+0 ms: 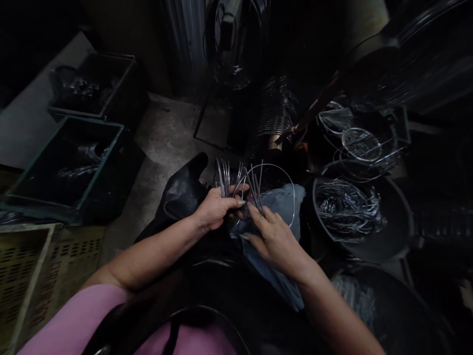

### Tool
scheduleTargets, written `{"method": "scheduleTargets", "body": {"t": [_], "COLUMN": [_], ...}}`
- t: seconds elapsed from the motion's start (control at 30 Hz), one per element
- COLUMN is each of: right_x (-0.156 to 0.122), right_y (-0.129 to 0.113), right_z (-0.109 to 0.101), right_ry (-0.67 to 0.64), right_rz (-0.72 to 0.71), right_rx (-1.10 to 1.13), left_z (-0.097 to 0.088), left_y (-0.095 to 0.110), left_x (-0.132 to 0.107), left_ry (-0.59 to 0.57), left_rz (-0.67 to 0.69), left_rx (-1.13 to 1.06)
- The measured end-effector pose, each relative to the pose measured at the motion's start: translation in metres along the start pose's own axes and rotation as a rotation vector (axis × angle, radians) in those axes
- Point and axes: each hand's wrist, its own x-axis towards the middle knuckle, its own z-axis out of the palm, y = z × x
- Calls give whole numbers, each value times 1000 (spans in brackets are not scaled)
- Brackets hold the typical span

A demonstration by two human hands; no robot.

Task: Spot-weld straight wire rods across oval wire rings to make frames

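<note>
**A:** What's closest in?

**B:** The left hand (pixel 216 209). Its fingers (pixel 236 195) curl shut around a bunch of thin silvery wire strands (pixel 223 177), which fan upward above the knuckles. One strand bends into a smooth wire loop (pixel 291 190).

**A:** And the right hand (pixel 273 241)?

**B:** Just beside it, its fingers (pixel 260 217) lying close together with the tips on the strands. I can't tell if they're pinching. A crumpled blue-grey cloth (pixel 284 207) lies beneath, over a glossy black covering (pixel 181 195) on the lap, and a pink sleeve (pixel 81 308) shows at the lower left.

**A:** Containers?

**B:** To the right, a round black basin (pixel 401 222) holds a springy tangle of bright wire (pixel 347 207). Beyond it, wire hoops (pixel 360 144) lie heaped in a dark container, too shadowy to make out.

**A:** Left side?

**B:** A perforated yellow crate (pixel 33 276) sits nearest, then two green plastic crates (pixel 100 168) on the rough concrete floor (pixel 166 138), with dark coiled contents (pixel 79 167). Farther ahead, stacked wire coils (pixel 277 108) stand in the gloom.
</note>
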Motion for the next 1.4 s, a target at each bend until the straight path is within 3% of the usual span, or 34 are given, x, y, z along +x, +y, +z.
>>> {"method": "scheduleTargets", "body": {"t": [0.23, 0.77, 1.4], "right_x": [8, 16, 35], "right_y": [-6, 7, 21], "right_z": [0, -29, -60], "right_ry": [-40, -40, -9], "right_rz": [149, 143, 163], "right_rx": [-130, -231, -213], "left_z": [3, 28, 40], "left_y": [0, 16, 34], "left_x": [-2, 15, 38], "left_ry": [-66, -118, -167], "left_rz": [32, 90, 163], "left_rx": [17, -131, -117]}}
